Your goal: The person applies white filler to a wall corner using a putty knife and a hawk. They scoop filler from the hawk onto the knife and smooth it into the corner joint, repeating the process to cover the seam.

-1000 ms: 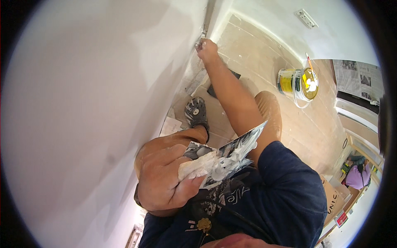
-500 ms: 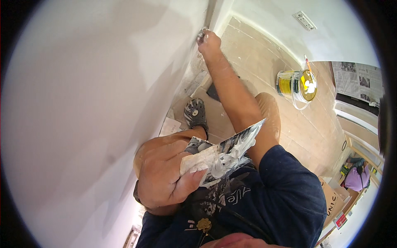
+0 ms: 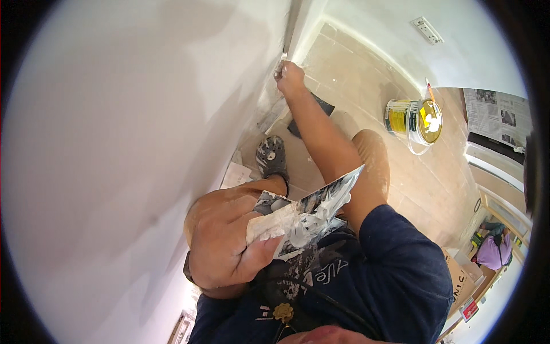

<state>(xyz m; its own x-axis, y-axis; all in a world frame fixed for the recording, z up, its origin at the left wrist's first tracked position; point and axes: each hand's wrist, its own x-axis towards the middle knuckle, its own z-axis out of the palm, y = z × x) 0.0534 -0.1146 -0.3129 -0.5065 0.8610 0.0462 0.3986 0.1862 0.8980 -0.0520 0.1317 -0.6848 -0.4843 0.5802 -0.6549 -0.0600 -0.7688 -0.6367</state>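
My left hand [image 3: 229,246] is closed on a wide putty scraper [image 3: 321,209], whose thin flat blade carries thick smears of white putty. It is held in front of my chest, close to the wall [image 3: 114,143] on my left. My right arm stretches far forward and low. At its end my right hand [image 3: 291,76] is closed at the foot of that wall, by the corner with a white upright edge. A small putty-smeared tool [image 3: 283,57] shows a little past its fingers; the rest is hidden in the grip.
A paint bucket [image 3: 401,117] with a putty-marked lid and a brush [image 3: 429,92] stands on the tiled floor [image 3: 344,63] at right. My clog [image 3: 271,156] is near the wall, by a dark flat sheet [image 3: 323,105]. Newspaper [image 3: 495,117], a cardboard box [image 3: 458,275] and another person [image 3: 494,249] are farther right.
My right hand has moved a little nearer to me along the base of the wall. The left hand keeps its hold on the scraper, almost unmoved.
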